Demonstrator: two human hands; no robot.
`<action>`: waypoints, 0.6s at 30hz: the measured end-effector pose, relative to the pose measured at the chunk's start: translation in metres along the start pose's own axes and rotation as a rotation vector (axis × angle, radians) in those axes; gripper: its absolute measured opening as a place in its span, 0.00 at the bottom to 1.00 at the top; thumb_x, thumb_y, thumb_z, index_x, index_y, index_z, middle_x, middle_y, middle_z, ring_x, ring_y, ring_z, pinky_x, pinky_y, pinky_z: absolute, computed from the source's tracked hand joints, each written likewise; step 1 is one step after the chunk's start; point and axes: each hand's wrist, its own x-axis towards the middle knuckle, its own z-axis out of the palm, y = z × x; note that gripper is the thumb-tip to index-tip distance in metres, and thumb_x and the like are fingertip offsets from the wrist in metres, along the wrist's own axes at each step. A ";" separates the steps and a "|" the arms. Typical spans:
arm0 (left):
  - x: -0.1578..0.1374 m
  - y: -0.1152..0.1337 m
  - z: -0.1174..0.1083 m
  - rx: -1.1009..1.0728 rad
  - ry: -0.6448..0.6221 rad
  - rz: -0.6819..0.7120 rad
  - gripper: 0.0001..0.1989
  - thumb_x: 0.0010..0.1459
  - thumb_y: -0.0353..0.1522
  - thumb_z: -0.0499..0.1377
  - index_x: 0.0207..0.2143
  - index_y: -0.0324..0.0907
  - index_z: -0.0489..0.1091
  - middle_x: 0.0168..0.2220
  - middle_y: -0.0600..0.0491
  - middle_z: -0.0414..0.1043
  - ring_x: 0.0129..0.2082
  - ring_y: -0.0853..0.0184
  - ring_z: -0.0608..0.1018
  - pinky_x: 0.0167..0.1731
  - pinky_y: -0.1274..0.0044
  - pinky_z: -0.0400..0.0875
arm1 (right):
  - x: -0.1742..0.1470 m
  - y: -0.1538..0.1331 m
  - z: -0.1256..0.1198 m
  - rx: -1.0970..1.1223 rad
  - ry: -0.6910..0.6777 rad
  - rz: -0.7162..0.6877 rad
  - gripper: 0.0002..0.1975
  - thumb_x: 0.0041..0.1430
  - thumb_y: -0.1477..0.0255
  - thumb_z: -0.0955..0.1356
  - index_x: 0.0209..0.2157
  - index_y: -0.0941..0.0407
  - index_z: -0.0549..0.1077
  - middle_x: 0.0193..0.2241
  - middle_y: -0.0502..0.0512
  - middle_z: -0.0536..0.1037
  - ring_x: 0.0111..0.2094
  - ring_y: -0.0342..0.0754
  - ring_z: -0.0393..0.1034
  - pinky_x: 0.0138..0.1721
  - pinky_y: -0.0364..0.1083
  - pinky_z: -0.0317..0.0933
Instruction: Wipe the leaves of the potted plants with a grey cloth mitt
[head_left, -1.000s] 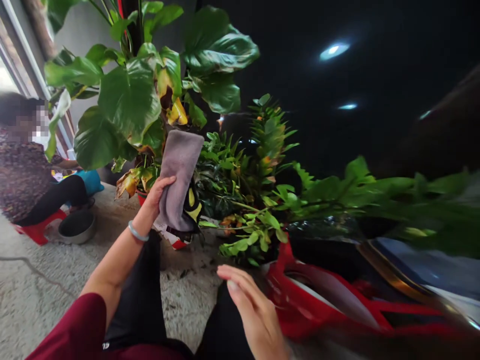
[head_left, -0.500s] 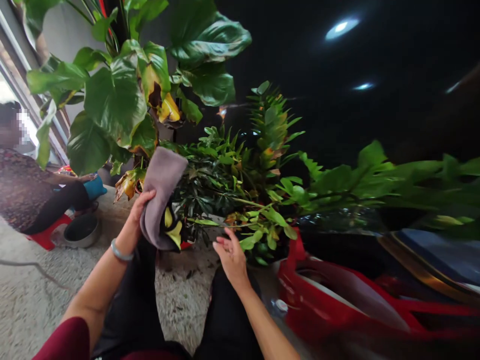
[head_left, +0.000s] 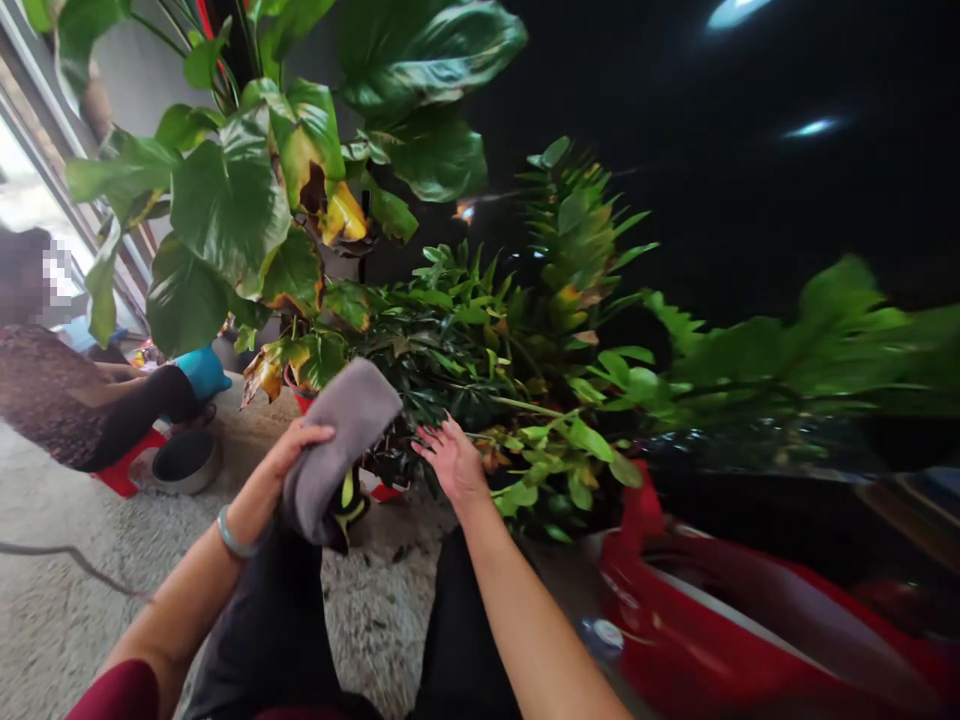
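My left hand (head_left: 289, 455) is closed on a grey plush cloth piece (head_left: 352, 405), gripping its left edge. Long and folded over, the piece has a black and yellow-green part (head_left: 346, 505) at its lower side; I cannot make out its exact kind. To the right, my right hand (head_left: 454, 462) is raised with its fingers spread and nothing held in them. Its fingertips are close to the dark green foliage (head_left: 420, 365), and a gap lies between this hand and the cloth piece.
A large-leaved plant (head_left: 229, 185) rises ahead on the left. A red bag (head_left: 697, 600) stands at right, with a clear bottle (head_left: 602, 637) beside it. At far left, a person (head_left: 64, 395) sits on a red stool (head_left: 124, 470) near a grey basin (head_left: 184, 462).
The plush piece has come down and slightly right with my left hand, tilting more to the right. My right hand has risen a little and spread its fingers. The camera view has shifted.
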 end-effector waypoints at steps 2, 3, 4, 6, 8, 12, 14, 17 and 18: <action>0.012 0.032 0.005 -0.062 0.122 0.173 0.16 0.45 0.33 0.69 0.39 0.38 0.79 0.32 0.49 0.81 0.30 0.60 0.80 0.35 0.70 0.76 | 0.004 -0.002 0.002 0.102 -0.021 0.046 0.17 0.46 0.59 0.71 0.41 0.44 0.76 0.33 0.47 0.80 0.42 0.53 0.78 0.40 0.54 0.73; 0.021 0.041 0.009 -0.081 0.190 0.225 0.15 0.46 0.33 0.68 0.39 0.39 0.78 0.31 0.49 0.81 0.31 0.60 0.80 0.36 0.70 0.76 | 0.004 -0.002 0.001 0.149 -0.028 0.069 0.18 0.47 0.60 0.72 0.43 0.44 0.76 0.33 0.47 0.81 0.42 0.52 0.78 0.39 0.53 0.73; 0.030 0.043 0.011 -0.078 0.251 0.237 0.13 0.47 0.33 0.68 0.38 0.40 0.78 0.30 0.50 0.81 0.31 0.61 0.80 0.36 0.71 0.76 | 0.003 -0.001 -0.001 0.186 -0.033 0.088 0.18 0.48 0.61 0.72 0.44 0.44 0.76 0.34 0.46 0.81 0.41 0.52 0.79 0.39 0.53 0.74; 0.041 0.030 0.014 -0.023 0.354 0.182 0.10 0.46 0.33 0.68 0.34 0.40 0.77 0.26 0.51 0.79 0.27 0.63 0.78 0.32 0.73 0.75 | -0.001 0.001 -0.007 0.216 -0.033 0.103 0.18 0.48 0.63 0.72 0.44 0.44 0.77 0.35 0.46 0.82 0.39 0.51 0.79 0.38 0.52 0.74; 0.039 0.000 0.012 0.041 0.405 0.084 0.10 0.42 0.31 0.68 0.29 0.37 0.76 0.22 0.50 0.76 0.22 0.64 0.76 0.26 0.74 0.72 | -0.004 0.003 -0.014 0.212 -0.031 0.103 0.17 0.49 0.64 0.72 0.44 0.45 0.77 0.35 0.46 0.82 0.39 0.50 0.79 0.37 0.51 0.74; 0.000 -0.041 0.005 0.056 0.252 0.040 0.16 0.36 0.34 0.70 0.30 0.35 0.76 0.23 0.51 0.76 0.20 0.66 0.75 0.22 0.76 0.69 | -0.005 0.006 -0.023 0.188 -0.037 0.116 0.16 0.50 0.63 0.71 0.43 0.47 0.78 0.36 0.49 0.84 0.40 0.52 0.79 0.36 0.51 0.74; -0.014 -0.025 0.003 0.027 0.234 0.132 0.18 0.35 0.35 0.71 0.31 0.35 0.76 0.23 0.52 0.76 0.20 0.66 0.75 0.23 0.77 0.70 | -0.005 0.005 -0.024 0.185 -0.036 0.125 0.16 0.50 0.63 0.72 0.42 0.47 0.78 0.36 0.50 0.84 0.40 0.52 0.79 0.37 0.52 0.74; -0.002 0.025 0.002 -0.033 0.344 0.393 0.20 0.36 0.36 0.72 0.33 0.37 0.77 0.27 0.52 0.78 0.24 0.66 0.77 0.27 0.77 0.73 | -0.005 0.003 -0.021 0.199 -0.029 0.139 0.15 0.51 0.64 0.71 0.42 0.48 0.78 0.36 0.49 0.84 0.40 0.51 0.79 0.38 0.52 0.74; 0.009 0.038 0.002 -0.055 0.380 0.476 0.20 0.37 0.36 0.71 0.35 0.38 0.77 0.29 0.53 0.79 0.27 0.66 0.78 0.29 0.77 0.73 | -0.006 0.003 -0.020 0.207 -0.025 0.141 0.14 0.51 0.64 0.71 0.42 0.47 0.78 0.36 0.49 0.84 0.40 0.51 0.79 0.39 0.51 0.74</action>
